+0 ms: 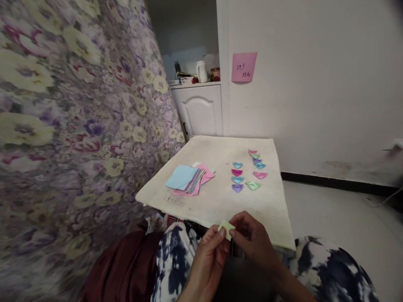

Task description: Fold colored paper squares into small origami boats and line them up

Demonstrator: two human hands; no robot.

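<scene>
A small folded piece of pale yellow-green paper [226,227] is held just in front of the table's near edge. My left hand [211,247] pinches it from the left, thumb on top. From the right, my right hand [250,233] grips its other side between thumb and fingers. Beyond the hands, several small folded paper boats [237,179] in blue, pink, purple and green stand in two rough columns on the table. To their left lies a stack of coloured paper sheets [182,178], light blue on top, with pink sheets sticking out beneath.
The table [220,147] has a cream cover. A floral curtain [94,126] hangs along the left side. Behind stands a white cabinet [201,109] with a white jug [201,71] on its top. A pink note [244,67] is stuck on the wall.
</scene>
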